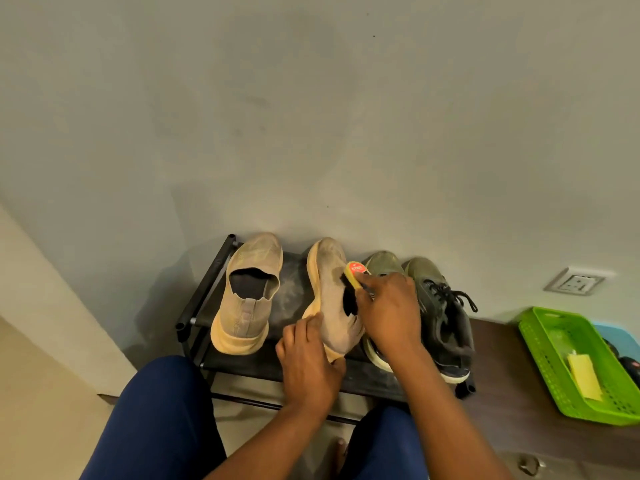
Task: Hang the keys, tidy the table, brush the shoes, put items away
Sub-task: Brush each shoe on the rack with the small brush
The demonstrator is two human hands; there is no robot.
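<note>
A beige slip-on shoe (330,296) lies tilted on its side on the black shoe rack (201,299). My left hand (308,358) grips its heel end. My right hand (388,313) holds a yellow shoe brush (355,273) with a red label, its dark bristles against the shoe's upper. The matching beige shoe (247,292) stands upright to the left. A pair of dark green lace-up sneakers (436,306) sits on the rack to the right, partly hidden by my right hand.
A green plastic basket (543,362) holding a yellow item stands on a dark wooden surface (502,410) at the right. A wall socket (575,280) is above it. The wall is right behind the rack. My knees in blue trousers are below.
</note>
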